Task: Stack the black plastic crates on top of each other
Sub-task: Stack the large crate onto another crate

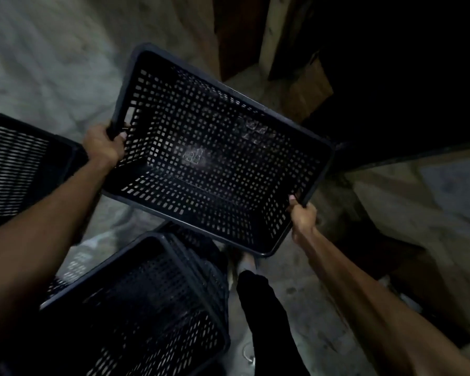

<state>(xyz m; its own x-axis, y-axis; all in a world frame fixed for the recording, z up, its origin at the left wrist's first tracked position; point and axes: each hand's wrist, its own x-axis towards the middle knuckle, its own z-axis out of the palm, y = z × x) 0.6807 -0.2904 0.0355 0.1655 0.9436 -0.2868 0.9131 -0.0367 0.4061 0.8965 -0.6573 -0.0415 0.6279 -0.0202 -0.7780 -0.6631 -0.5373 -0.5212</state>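
Observation:
I hold a black perforated plastic crate [217, 158] in the air at the centre of the head view, tilted, its open top facing me. My left hand [102, 146] grips its left rim near a handle slot. My right hand [303, 214] grips its right rim at the near corner. Below it, at the lower left, stands another black crate [136, 308] with more crate walls nested under it. A third black crate [19, 169] sits at the far left, partly hidden by my left forearm.
The floor is pale, rough concrete [52, 63]. My dark trouser leg [266, 321] stands right of the lower crate. Dark wooden furniture or boards [299, 85] fill the upper right, and a low concrete ledge [418, 199] runs along the right.

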